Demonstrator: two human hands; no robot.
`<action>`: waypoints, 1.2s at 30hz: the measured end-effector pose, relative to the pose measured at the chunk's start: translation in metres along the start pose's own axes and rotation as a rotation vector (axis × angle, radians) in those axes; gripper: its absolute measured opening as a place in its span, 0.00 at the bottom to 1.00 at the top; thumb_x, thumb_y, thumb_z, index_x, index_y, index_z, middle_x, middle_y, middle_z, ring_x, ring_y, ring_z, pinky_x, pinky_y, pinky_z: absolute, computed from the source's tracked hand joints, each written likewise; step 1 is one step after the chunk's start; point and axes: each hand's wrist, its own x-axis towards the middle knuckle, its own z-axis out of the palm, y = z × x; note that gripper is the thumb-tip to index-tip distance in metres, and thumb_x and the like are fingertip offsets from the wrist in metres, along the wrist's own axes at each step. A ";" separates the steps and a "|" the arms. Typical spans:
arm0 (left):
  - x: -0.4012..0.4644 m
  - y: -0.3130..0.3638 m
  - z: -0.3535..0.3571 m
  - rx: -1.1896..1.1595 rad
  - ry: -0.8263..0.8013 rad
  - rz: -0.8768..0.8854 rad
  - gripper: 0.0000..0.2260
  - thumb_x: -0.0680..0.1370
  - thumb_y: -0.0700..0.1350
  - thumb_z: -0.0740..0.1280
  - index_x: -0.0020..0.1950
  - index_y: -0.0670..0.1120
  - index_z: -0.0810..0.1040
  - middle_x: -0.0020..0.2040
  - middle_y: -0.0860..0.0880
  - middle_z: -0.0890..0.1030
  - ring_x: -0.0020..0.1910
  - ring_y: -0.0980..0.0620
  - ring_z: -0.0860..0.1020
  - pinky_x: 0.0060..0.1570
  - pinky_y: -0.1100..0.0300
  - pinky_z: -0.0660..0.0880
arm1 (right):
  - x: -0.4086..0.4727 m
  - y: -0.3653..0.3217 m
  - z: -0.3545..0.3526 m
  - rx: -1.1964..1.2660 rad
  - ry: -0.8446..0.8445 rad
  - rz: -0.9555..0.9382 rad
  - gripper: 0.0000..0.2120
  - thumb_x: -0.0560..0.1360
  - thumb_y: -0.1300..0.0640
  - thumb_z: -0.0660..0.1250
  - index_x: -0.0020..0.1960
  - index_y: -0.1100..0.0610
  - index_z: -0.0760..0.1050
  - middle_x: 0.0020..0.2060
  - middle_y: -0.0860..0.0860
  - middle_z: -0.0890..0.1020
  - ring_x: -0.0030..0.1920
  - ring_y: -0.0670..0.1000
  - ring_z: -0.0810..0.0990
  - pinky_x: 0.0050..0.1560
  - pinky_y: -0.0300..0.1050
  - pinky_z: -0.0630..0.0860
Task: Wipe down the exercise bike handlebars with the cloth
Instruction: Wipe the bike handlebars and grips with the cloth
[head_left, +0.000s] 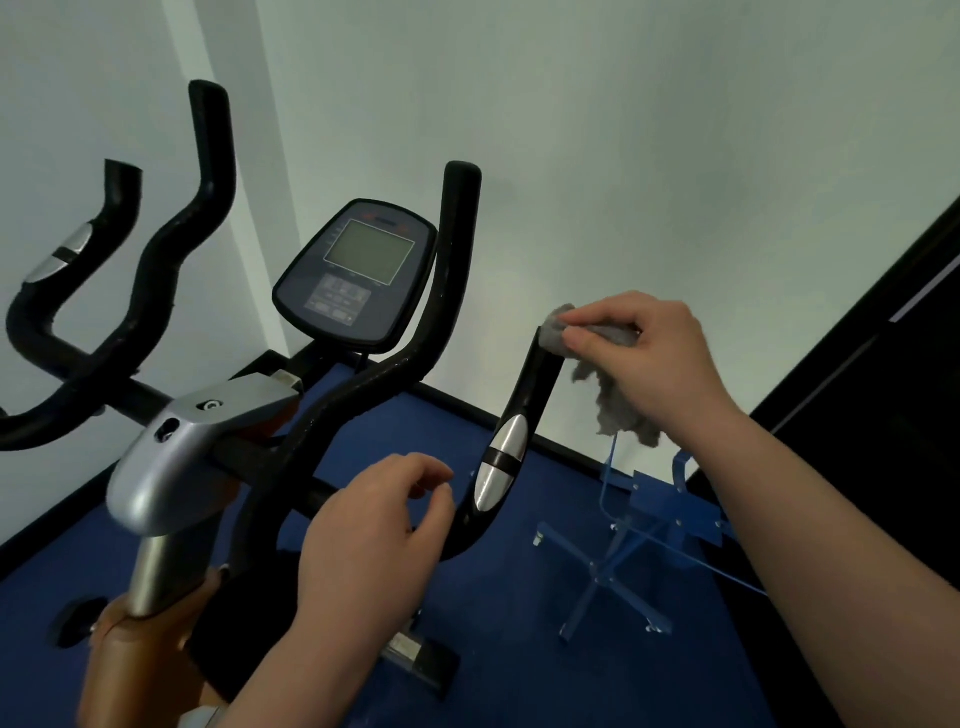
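Note:
The exercise bike's black handlebars (535, 384) curve up on both sides of a grey console (358, 270). My right hand (649, 358) grips a grey cloth (608, 400) and presses it over the top end of the short right inner bar, above its silver pulse sensor (501, 465). The rest of the cloth hangs below my palm. My left hand (369, 540) hovers in front of the lower bend of that bar, fingers loosely curled and holding nothing. The left handlebars (156, 270) stand untouched at the far left.
A silver clamp housing (171, 457) and steel post sit below the bars. A blue metal stand (644, 540) rests on the blue floor at the right. White walls close in behind, with a dark panel (883, 395) along the right edge.

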 end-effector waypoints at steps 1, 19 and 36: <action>0.000 0.000 0.000 0.000 0.003 0.003 0.08 0.73 0.56 0.59 0.48 0.60 0.77 0.42 0.64 0.78 0.36 0.63 0.76 0.34 0.67 0.69 | -0.001 -0.001 0.001 0.060 0.010 0.049 0.05 0.70 0.56 0.73 0.44 0.47 0.83 0.41 0.53 0.84 0.34 0.50 0.83 0.34 0.39 0.80; 0.000 0.001 0.000 0.015 0.001 0.014 0.07 0.74 0.54 0.61 0.47 0.59 0.77 0.42 0.63 0.78 0.37 0.64 0.75 0.34 0.68 0.68 | -0.051 -0.004 0.056 -0.246 0.167 -0.019 0.06 0.72 0.55 0.71 0.49 0.50 0.82 0.46 0.45 0.74 0.44 0.43 0.75 0.45 0.35 0.71; -0.025 -0.012 -0.042 -0.004 0.395 0.088 0.08 0.76 0.45 0.61 0.51 0.51 0.78 0.44 0.58 0.78 0.43 0.60 0.75 0.43 0.53 0.75 | -0.126 -0.021 0.088 -0.341 -0.251 -0.204 0.05 0.72 0.51 0.70 0.47 0.46 0.82 0.42 0.40 0.75 0.43 0.41 0.76 0.44 0.33 0.72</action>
